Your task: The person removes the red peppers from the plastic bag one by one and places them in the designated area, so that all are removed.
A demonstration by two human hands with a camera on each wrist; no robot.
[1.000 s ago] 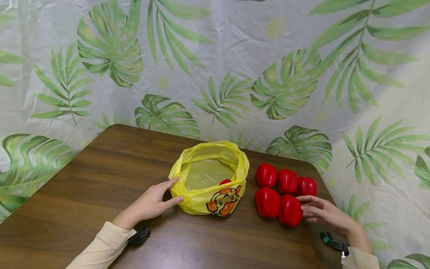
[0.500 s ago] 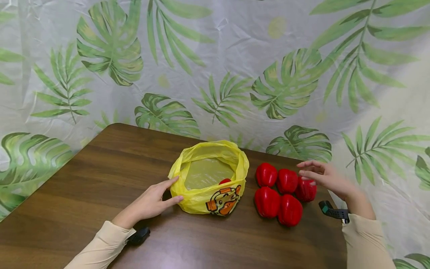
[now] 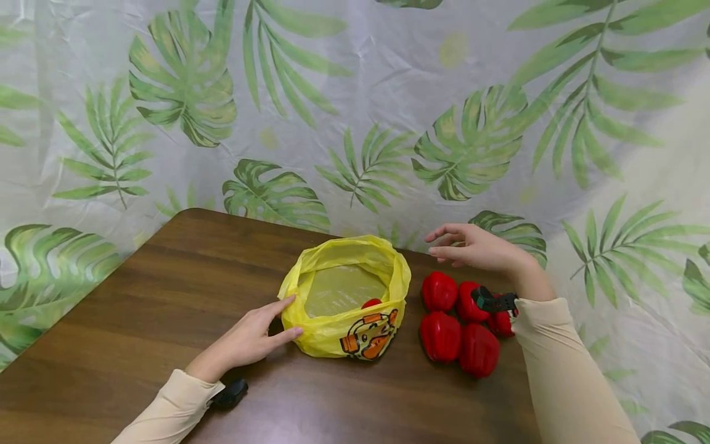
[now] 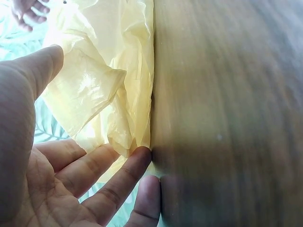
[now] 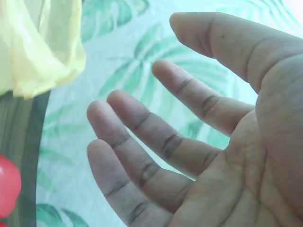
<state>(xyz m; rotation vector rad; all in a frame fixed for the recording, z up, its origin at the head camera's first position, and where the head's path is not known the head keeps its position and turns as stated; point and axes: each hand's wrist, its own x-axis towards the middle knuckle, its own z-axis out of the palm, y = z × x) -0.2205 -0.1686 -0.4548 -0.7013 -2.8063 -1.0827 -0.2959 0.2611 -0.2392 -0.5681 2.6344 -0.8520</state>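
A yellow plastic bag with its rim spread wide stands upright on the table, a cartoon figure printed on its front. Part of a red bell pepper shows inside. My left hand rests against the bag's left side, and in the left wrist view its loosely spread fingers touch the thin plastic. In the air beyond the pepper group is my right hand, holding nothing, its fingers loosely bent. Below it, several red bell peppers sit close together right of the bag; my right wrist partly covers the rear ones.
The brown wooden table has rounded far corners. Behind it hangs a leaf-patterned cloth. Black wrist devices are on both arms, the left one close over the tabletop.
My right hand has left the front right pepper, rising and passing over the group toward the bag's far right side. The left hand and the bag stay in place.
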